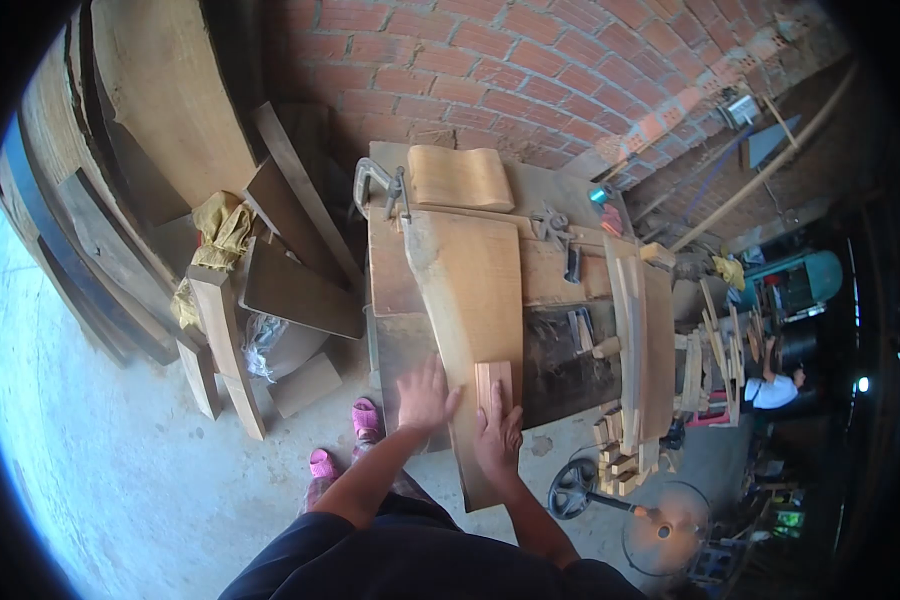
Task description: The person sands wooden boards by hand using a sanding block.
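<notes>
A long pale wooden board (475, 290) with one curved edge lies on the workbench and sticks out past its near end. A C-clamp (382, 190) grips the board's far end. My right hand (500, 440) holds a small rectangular wooden block (490, 376) flat against the board's top, fingers laid over it; its underside is hidden. My left hand (425, 402), slightly blurred, has its fingers spread beside the board's left edge, over the bench. Whether it touches the board I cannot tell.
A curved wooden piece (460, 178) and metal tools (552, 226) lie on the bench. Stacked boards (632, 340) stand to the right. Planks (185, 100) lean at left. A standing fan (664, 532) is at lower right; another person (773, 388) is farther off.
</notes>
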The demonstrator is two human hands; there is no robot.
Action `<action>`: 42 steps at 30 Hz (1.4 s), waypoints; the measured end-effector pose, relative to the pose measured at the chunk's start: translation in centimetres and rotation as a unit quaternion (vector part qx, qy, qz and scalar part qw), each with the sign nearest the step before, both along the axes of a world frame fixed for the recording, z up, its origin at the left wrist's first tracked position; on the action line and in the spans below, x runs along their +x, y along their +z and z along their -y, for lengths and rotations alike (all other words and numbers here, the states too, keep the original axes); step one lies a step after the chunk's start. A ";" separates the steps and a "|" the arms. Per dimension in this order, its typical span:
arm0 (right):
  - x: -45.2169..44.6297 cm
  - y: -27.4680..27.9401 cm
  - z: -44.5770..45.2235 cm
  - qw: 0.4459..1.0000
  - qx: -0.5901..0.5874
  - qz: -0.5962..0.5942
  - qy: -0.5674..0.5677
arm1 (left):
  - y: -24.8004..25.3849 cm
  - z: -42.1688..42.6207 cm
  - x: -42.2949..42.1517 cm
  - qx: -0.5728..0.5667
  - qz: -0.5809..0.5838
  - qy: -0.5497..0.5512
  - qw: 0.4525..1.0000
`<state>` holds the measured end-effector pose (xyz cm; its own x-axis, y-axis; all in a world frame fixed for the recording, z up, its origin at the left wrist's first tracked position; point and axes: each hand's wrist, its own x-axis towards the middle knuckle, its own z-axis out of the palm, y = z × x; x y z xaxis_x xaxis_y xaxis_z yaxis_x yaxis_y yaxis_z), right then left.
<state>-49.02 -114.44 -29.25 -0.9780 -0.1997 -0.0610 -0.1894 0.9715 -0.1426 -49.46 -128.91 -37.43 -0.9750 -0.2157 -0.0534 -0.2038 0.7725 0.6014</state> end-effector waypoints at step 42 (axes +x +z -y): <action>-24.5 -0.5 18.1 0.991 -0.003 -0.056 0.121 | -0.8 0.4 -0.2 0.018 -0.057 0.025 0.998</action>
<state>-73.55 -132.53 -29.77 -0.9021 -0.4290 0.0472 -0.4316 0.8949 -0.1136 -49.61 -129.28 -38.26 -0.9635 -0.2634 0.0486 -0.1697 0.7405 0.6502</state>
